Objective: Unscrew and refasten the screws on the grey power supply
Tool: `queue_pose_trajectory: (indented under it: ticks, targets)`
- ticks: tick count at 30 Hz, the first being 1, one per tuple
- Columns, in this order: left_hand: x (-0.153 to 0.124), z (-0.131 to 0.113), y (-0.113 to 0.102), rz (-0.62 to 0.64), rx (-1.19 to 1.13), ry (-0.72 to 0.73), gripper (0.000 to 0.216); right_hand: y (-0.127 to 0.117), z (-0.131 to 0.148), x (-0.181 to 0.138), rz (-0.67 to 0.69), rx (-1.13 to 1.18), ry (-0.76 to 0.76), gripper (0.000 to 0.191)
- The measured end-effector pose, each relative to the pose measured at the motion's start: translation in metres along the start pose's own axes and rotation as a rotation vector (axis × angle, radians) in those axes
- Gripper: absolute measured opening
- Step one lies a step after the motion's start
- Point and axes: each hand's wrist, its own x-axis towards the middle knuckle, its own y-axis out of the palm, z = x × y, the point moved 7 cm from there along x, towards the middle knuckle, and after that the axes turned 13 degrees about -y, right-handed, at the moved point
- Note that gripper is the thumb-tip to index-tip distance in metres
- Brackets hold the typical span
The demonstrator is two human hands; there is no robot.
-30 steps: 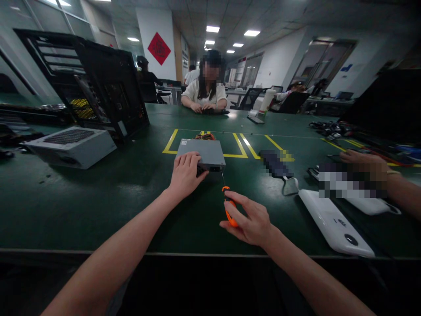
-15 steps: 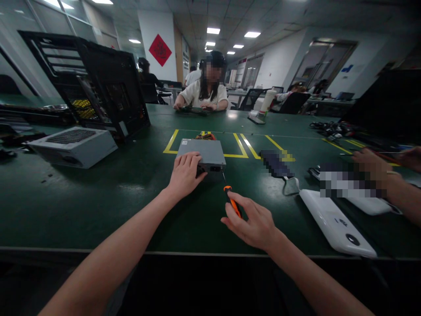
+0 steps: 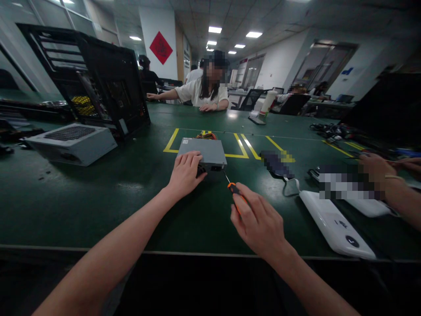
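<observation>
A grey computer power supply [image 3: 206, 150] lies on the green table, its socket side facing me and a bundle of coloured wires [image 3: 208, 136] behind it. My left hand [image 3: 186, 172] grips its left front corner, fingers over the top and thumb along the front. In my right hand [image 3: 258, 215] is a screwdriver [image 3: 234, 188] with an orange and black handle, closed between thumb and fingers. The thin shaft slants up to the lower right front corner of the power supply; whether the tip touches a screw is too small to tell.
A black computer case [image 3: 115, 87] and a second power supply [image 3: 72, 142] stand at the left. To the right lie a phone [image 3: 276, 164] with a cable and a white power bank [image 3: 335, 224]. A co-worker's hands [image 3: 378, 169] are at far right; another person [image 3: 204, 94] sits opposite.
My right hand and the screwdriver handle have shifted right and slightly nearer me, tilting the shaft more. My left hand stays on the power supply. The person opposite has stretched an arm toward the case.
</observation>
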Motion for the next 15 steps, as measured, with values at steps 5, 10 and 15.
queue_pose_trajectory:
  ticks: [5,10,15]
  targets:
    - [0.0,0.0,-0.001,0.001,0.005,0.002,0.043,0.0,0.007,0.0,-0.038,-0.053,-0.009,0.02]
    - [0.0,0.0,-0.001,0.002,0.011,0.01,0.044,0.003,0.01,0.003,0.025,-0.03,0.074,0.016]
    - [0.0,0.001,0.0,-0.006,0.007,0.005,0.044,0.002,0.012,0.005,0.037,-0.025,0.055,0.021]
